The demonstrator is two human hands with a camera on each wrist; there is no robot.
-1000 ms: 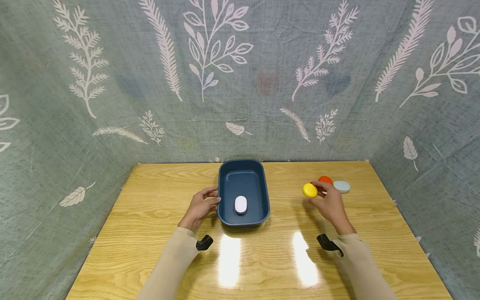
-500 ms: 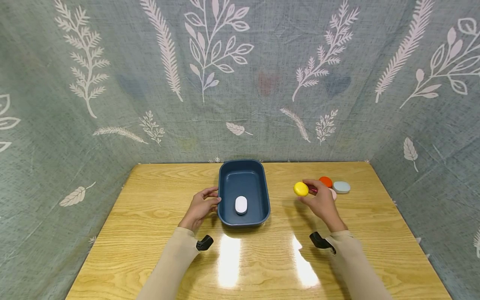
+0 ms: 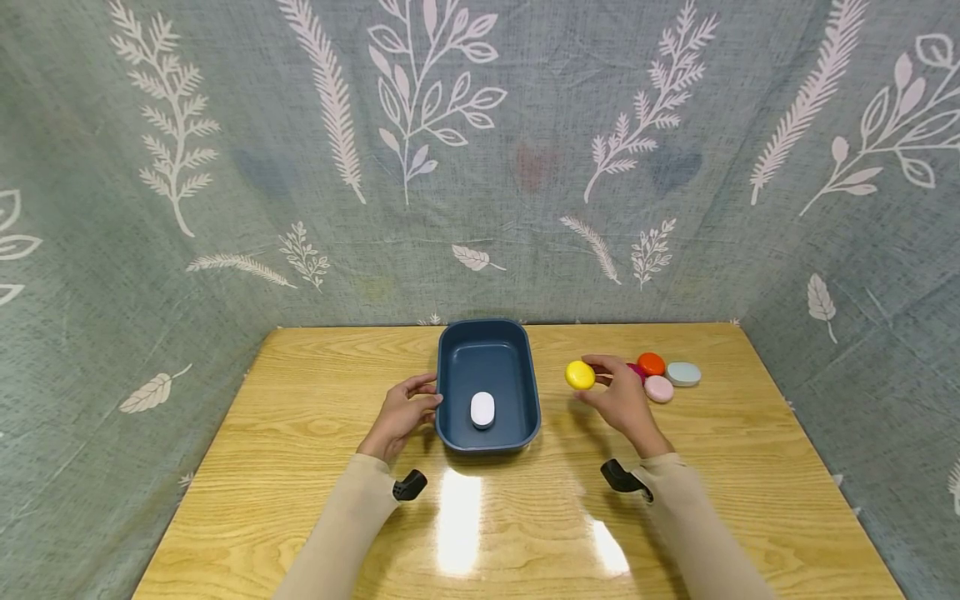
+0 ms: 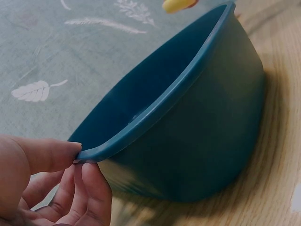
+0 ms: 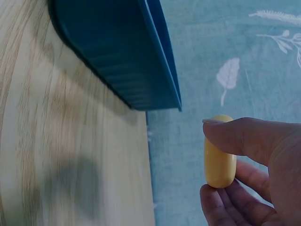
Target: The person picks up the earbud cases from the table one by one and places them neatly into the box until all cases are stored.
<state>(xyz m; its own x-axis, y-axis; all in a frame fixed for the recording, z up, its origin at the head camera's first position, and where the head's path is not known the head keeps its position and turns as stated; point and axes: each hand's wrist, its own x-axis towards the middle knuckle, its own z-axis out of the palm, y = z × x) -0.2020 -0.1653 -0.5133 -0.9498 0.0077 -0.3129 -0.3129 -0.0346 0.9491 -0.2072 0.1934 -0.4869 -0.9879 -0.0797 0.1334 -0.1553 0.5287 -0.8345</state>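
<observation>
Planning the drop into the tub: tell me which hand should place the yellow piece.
Right. The right hand already pinches the yellow piece in the air, just right of the tub. The left hand grips the tub's left rim, probably steadying it.

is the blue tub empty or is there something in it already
Not empty. One white oval piece lies on the floor of the blue tub. The yellow piece is outside it, pinched in the right hand.

A dark pink piece (image 3: 636, 369) sits mostly hidden behind the right hand (image 3: 621, 402) (only a sliver shows), shape unclear.
</observation>
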